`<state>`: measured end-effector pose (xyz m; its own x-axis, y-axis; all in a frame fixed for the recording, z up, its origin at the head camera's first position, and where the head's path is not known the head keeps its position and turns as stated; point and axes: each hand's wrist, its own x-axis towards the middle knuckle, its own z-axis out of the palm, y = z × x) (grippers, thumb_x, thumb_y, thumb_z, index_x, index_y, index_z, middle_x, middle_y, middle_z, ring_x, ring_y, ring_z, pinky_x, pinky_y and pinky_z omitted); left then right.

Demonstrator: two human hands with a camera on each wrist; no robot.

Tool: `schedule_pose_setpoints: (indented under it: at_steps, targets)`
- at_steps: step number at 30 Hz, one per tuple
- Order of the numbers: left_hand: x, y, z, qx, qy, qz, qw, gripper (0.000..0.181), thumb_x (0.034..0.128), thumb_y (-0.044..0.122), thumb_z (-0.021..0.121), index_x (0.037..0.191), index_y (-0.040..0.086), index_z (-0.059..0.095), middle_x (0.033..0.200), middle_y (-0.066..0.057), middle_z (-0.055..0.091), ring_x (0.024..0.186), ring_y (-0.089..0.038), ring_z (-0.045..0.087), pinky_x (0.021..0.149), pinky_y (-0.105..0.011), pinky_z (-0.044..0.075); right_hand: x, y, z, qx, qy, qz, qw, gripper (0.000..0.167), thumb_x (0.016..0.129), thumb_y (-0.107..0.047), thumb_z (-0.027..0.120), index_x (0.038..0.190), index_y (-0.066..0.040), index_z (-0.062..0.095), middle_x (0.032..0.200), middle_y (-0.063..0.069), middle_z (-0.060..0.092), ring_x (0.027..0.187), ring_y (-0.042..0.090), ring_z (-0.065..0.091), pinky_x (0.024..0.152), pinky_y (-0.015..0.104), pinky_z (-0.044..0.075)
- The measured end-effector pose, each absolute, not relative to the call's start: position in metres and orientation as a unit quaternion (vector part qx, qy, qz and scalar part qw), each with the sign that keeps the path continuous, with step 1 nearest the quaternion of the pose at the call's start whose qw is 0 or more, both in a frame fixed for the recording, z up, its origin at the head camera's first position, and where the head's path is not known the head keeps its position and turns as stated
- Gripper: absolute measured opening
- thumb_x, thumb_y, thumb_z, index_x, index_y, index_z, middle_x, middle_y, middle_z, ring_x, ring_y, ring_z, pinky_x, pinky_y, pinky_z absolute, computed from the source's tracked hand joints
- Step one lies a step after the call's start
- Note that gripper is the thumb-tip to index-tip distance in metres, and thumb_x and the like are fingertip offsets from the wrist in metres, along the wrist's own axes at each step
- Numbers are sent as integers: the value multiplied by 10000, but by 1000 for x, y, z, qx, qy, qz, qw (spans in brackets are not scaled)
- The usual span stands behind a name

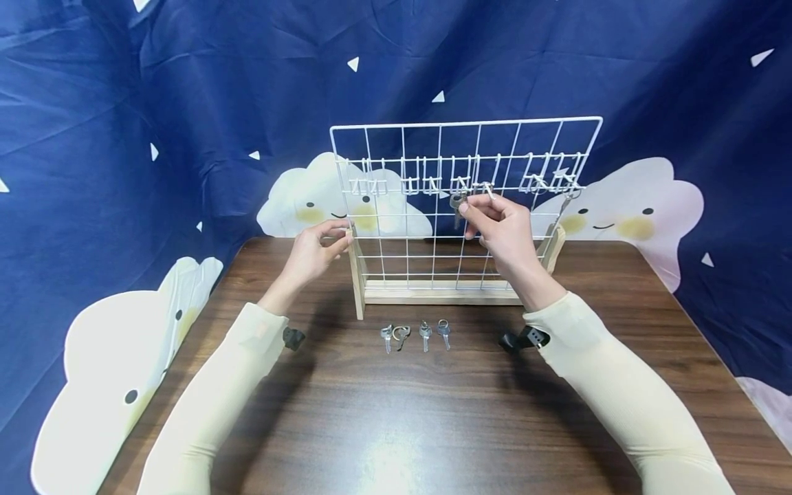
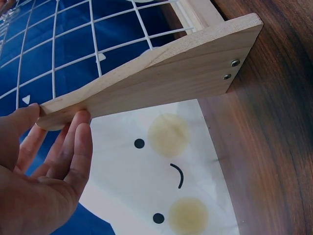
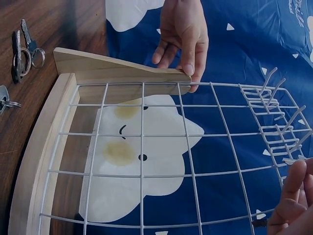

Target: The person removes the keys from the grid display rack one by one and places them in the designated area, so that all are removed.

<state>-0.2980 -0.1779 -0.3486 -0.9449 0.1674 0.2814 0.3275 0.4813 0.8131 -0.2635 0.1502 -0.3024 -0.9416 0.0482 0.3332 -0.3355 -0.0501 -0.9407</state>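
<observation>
A white wire grid rack (image 1: pixel 421 227) stands on wooden feet, with hooks along its upper part. My left hand (image 1: pixel 314 251) grips the upper end of the wooden side support (image 2: pixel 146 73), thumb on one face and fingers on the other. Up at the hooks, my right hand (image 1: pixel 504 223) pinches a key (image 1: pixel 458 203) between thumb and fingertips. Its ring is partly hidden, so whether it touches a hook I cannot tell. Another key (image 1: pixel 564 205) hangs by its ring at the grid's right end.
Several keys with rings lie in a row before the rack, among them a silver key (image 1: pixel 425 331) and a rightmost key (image 1: pixel 444 331). Behind the brown wooden table (image 1: pixel 346 412) hangs a blue cloth (image 1: pixel 297 75) printed with clouds.
</observation>
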Motion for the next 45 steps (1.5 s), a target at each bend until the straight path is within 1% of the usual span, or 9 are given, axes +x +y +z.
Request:
schedule_pose_setpoints:
  at_steps: [5,9,17,25,30,37,40,43,45]
  targets:
    - [-297,-178,-348,-142,-858,-487,82,350,947,188,700,1278,82,658,1195,-214,712,954,-381,742,701,-236,635,-259,152,-303,105,-687,707,134,95,897,-180,757,970,-121,741,741,-83,717,519,88,609,400,167,389]
    - [-297,-178,-348,-144,-858,-486,82,355,949,191,698,1284,83,653,1197,-215,711,965,-395,737,703,-239,635,-254,153,-302,108,-685,707,136,103,894,-186,762,965,-117,732,739,-84,715,518,81,603,405,165,394]
    - [-298,-179,-349,-148,-856,-489,83,358,948,197,701,1284,85,652,1192,-218,712,972,-426,726,705,-249,637,-247,153,-301,116,-676,711,154,77,892,-169,761,939,-119,728,756,-84,728,513,79,600,406,182,392]
    - [-298,-179,-349,-144,-859,-485,82,354,949,207,701,1281,95,658,1186,-209,717,951,-380,743,707,-249,638,-245,152,-301,124,-665,716,169,50,892,-147,758,921,-115,732,800,-29,747,504,72,595,415,158,408]
    - [-298,-178,-349,-145,-859,-484,83,355,949,209,700,1283,96,658,1187,-209,716,955,-391,740,705,-250,638,-243,152,-301,124,-665,713,182,56,887,-146,763,921,-108,741,778,-46,742,498,75,594,420,170,418]
    - [-297,-178,-348,-143,-862,-480,83,357,951,214,698,1286,100,656,1186,-202,719,930,-343,753,705,-248,637,-242,152,-302,137,-656,717,194,50,890,-126,757,918,-87,743,739,-70,731,489,81,590,412,158,413]
    - [-297,-178,-348,-144,-860,-482,82,358,951,205,698,1289,98,654,1190,-203,717,947,-367,746,703,-244,635,-241,152,-302,139,-653,718,197,42,891,-109,751,921,-81,744,750,-66,736,483,81,589,403,157,409]
    - [-298,-178,-349,-146,-859,-484,82,361,951,198,697,1293,94,651,1199,-207,712,964,-392,737,717,-274,642,-240,152,-302,138,-654,717,199,42,891,-103,751,924,-78,744,755,-52,739,480,82,591,403,157,412]
    - [-297,-178,-348,-148,-857,-486,82,362,950,193,698,1293,88,650,1201,-213,709,972,-414,730,732,-320,649,-240,152,-302,137,-656,715,199,40,891,-105,752,923,-82,742,749,-43,739,482,83,594,409,156,419]
